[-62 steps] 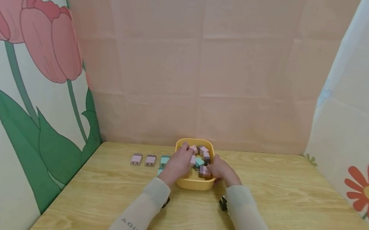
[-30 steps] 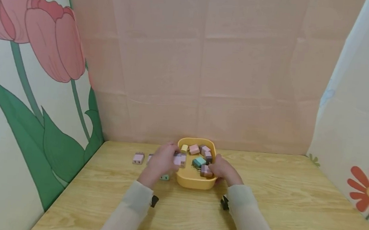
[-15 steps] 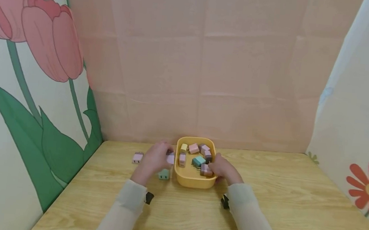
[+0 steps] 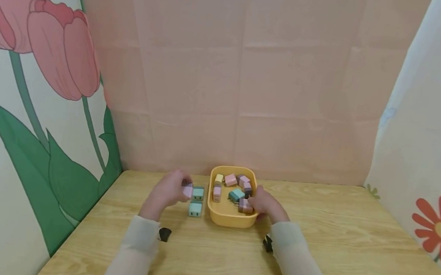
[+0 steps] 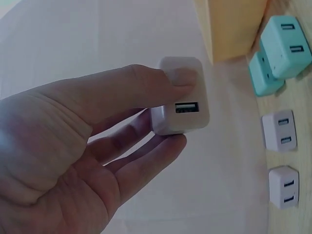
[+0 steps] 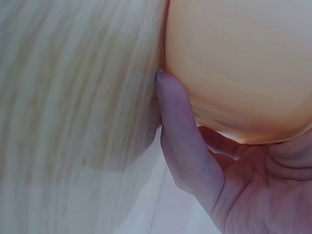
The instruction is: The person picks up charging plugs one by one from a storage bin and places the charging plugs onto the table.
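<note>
My left hand pinches a pale lilac USB wall charger, thumb across its port face and fingers beneath, as the left wrist view shows. In the head view it is left of the yellow basket, beside a teal charger. A second teal charger lies nearer to me. The left wrist view also shows two lilac chargers on the table, one above the other. With my right hand I hold the basket's right side; in the right wrist view, fingers lie along its outer wall.
Inside the basket are several more chargers: a yellow one, a pink one, a teal one, a lilac one and a mauve one. A pinkish backdrop rises behind the wooden table.
My left hand has come out of the basket and moved left with a lilac charger. A lilac charger now stands by the basket's left inner wall. My right hand stays on the basket.
</note>
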`<state>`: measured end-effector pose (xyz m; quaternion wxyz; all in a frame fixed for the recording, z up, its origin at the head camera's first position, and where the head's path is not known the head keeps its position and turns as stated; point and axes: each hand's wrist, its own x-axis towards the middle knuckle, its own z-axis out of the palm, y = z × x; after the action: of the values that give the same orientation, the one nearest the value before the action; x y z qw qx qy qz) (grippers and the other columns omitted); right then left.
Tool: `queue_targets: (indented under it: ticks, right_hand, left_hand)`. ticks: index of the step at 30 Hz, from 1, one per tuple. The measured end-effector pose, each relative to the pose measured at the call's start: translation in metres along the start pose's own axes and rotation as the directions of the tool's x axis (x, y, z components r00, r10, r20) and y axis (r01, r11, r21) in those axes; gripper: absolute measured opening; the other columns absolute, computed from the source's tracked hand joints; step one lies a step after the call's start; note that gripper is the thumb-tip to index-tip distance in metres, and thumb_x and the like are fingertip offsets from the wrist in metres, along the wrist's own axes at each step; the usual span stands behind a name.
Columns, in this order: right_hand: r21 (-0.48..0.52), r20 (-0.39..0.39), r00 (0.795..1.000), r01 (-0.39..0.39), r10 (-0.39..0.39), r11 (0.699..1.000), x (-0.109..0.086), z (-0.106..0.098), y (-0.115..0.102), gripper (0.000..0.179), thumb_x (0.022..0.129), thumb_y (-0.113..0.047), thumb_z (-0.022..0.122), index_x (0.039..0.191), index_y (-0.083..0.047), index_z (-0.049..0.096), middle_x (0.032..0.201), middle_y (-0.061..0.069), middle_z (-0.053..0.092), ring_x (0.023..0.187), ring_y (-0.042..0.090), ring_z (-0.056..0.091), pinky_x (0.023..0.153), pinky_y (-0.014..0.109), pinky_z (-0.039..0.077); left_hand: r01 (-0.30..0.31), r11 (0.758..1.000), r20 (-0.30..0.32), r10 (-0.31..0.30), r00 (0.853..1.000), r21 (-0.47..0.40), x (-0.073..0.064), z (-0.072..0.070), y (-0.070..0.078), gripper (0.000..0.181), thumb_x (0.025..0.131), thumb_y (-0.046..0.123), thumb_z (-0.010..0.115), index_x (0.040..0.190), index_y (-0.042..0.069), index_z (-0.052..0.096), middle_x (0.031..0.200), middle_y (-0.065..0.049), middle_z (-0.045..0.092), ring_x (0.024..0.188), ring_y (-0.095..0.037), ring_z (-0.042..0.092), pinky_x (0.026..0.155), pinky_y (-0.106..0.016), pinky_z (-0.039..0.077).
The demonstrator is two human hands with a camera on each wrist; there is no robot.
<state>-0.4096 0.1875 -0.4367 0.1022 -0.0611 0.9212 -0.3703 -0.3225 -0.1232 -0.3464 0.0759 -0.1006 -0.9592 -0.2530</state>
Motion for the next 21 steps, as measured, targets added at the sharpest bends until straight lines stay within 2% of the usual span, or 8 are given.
queue_targets:
  ticks: [5,12,17,21]
  right_hand:
    - [0.005,-0.008,1.0,0.005,-0.005,1.0,0.001,0.001,0.0,0.06,0.101,-0.01,0.053,0.149,0.017,0.031,0.121,0.032,0.061,0.073,0.026,0.069,0.061,0.037,0.063]
    - [0.025,-0.006,1.0,0.0,0.0,1.0,0.0,0.003,0.0,0.057,0.102,-0.009,0.052,0.149,0.016,0.03,0.125,0.034,0.059,0.072,0.027,0.07,0.061,0.038,0.064]
    - [0.029,-0.003,1.0,-0.004,0.004,1.0,0.0,0.003,0.0,0.061,0.103,-0.01,0.052,0.153,0.015,0.027,0.128,0.035,0.058,0.074,0.027,0.07,0.062,0.039,0.065]
    - [0.038,-0.001,1.0,-0.012,0.012,0.999,0.0,0.003,0.001,0.068,0.104,-0.011,0.051,0.159,0.015,0.021,0.136,0.036,0.055,0.078,0.027,0.07,0.063,0.039,0.065]
  left_hand:
    - [0.002,1.0,0.006,-0.002,1.0,0.0,-0.005,-0.011,-0.013,0.034,0.075,-0.004,0.092,0.106,0.004,0.078,0.11,-0.011,0.075,0.099,-0.026,0.067,0.092,-0.047,0.06]
    - [0.065,0.998,0.06,-0.065,0.996,-0.002,-0.012,-0.019,-0.025,0.035,0.077,-0.007,0.091,0.108,0.004,0.077,0.113,-0.012,0.075,0.098,-0.026,0.066,0.09,-0.045,0.06]
    - [0.107,0.994,0.092,-0.106,0.99,-0.002,-0.013,-0.02,-0.033,0.037,0.079,-0.005,0.091,0.111,0.006,0.078,0.117,-0.012,0.075,0.101,-0.026,0.066,0.096,-0.049,0.059]
    - [0.117,0.993,0.135,-0.116,0.984,-0.003,-0.009,-0.011,-0.044,0.038,0.078,-0.004,0.092,0.112,0.007,0.078,0.119,-0.011,0.076,0.103,-0.026,0.066,0.1,-0.05,0.058]
